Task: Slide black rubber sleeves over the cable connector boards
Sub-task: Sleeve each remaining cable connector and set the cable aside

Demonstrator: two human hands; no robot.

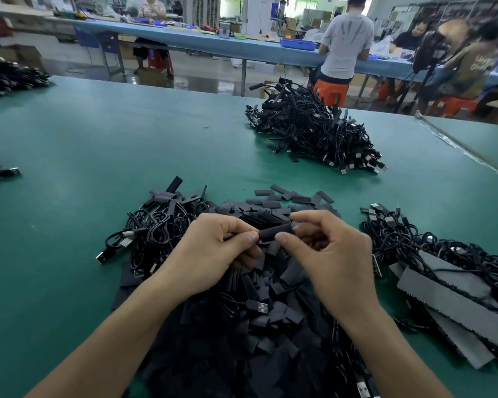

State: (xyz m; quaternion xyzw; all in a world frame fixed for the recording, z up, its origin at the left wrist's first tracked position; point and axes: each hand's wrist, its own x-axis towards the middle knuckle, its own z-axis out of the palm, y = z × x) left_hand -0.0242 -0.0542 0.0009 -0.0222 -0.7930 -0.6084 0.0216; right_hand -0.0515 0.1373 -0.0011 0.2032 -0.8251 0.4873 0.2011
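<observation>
Two hands meet over the pile of loose sleeves [270, 297]: left hand [213, 254] and right hand [328, 254] each pinch an end of one black sleeve [275, 234] between thumb and forefinger. Sleeving seems underway; next, push it fully along the cable, whose board is hidden.

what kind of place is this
Probably a cable assembly factory floor: heaps of black USB cables and loose rubber sleeves lie on a long green worktable, other workers are at a blue bench behind, and left hand and right hand pinch one sleeve.
</observation>
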